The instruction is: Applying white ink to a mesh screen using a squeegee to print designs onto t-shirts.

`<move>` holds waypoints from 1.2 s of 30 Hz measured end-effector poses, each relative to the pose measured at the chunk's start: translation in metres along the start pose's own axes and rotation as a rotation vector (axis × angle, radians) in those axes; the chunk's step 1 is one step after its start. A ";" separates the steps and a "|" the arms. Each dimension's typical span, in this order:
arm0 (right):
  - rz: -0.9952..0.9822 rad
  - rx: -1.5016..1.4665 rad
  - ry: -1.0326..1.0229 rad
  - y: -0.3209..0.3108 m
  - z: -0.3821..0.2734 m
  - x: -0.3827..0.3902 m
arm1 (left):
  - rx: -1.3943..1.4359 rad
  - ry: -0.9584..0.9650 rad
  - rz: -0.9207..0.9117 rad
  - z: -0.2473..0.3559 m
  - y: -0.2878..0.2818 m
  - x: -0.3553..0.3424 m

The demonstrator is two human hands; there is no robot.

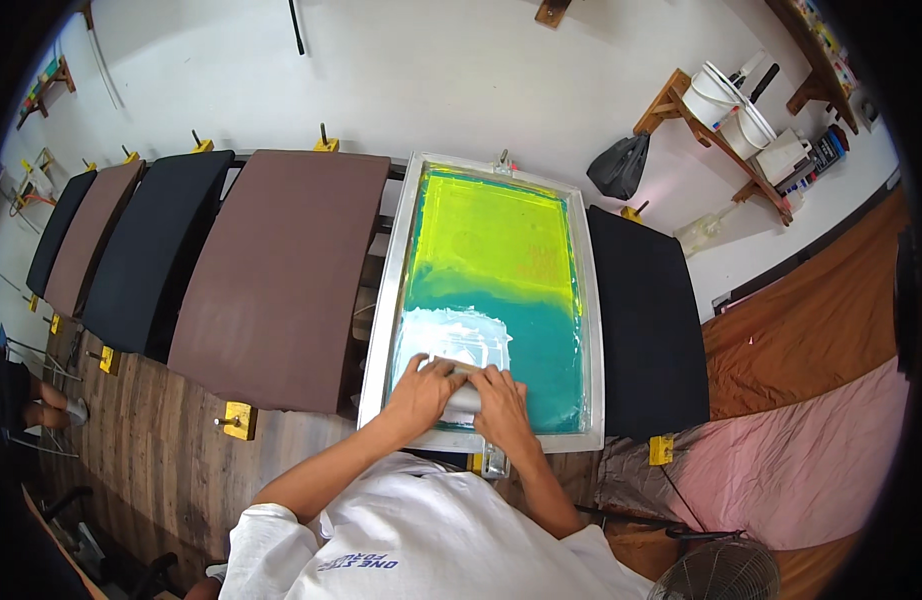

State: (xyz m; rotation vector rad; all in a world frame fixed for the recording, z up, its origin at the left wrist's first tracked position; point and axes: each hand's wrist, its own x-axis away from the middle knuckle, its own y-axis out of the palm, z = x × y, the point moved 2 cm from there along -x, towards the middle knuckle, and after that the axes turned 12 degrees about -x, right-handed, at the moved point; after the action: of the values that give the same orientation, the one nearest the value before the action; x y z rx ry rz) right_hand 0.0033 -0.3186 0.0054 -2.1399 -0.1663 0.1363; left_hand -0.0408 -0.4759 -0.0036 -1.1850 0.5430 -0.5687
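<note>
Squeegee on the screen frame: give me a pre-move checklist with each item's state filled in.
1. Both hands on the squeegee: ok; left hand and right hand grip it side by side.
2. Squeegee at the near end of the screen frame: ok.
3. White ink lying just beyond the blade: ok; a patch shows on the mesh.
4. Frame lying flat over its board: cannot tell; the underside is hidden.
5. Frame clear of the brown board and the black board either side: ok.
6. Blade angle: cannot tell; the hands cover it.
</note>
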 end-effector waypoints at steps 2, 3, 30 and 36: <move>-0.023 0.041 0.039 -0.003 -0.005 -0.014 | 0.044 -0.001 0.041 -0.016 0.005 -0.009; 0.002 0.054 0.046 -0.001 -0.005 -0.022 | 0.050 0.012 0.057 -0.025 0.007 -0.015; -0.369 -0.029 0.006 0.008 -0.021 -0.044 | 0.173 -0.143 -0.154 -0.032 -0.011 0.029; -0.490 0.006 0.003 -0.010 -0.026 -0.037 | 0.140 -0.164 -0.192 -0.006 -0.012 0.038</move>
State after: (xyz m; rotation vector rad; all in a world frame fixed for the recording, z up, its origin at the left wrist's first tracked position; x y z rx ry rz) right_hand -0.0296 -0.3410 0.0290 -2.0309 -0.6774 -0.1521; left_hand -0.0183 -0.5082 0.0032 -1.1447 0.2475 -0.6554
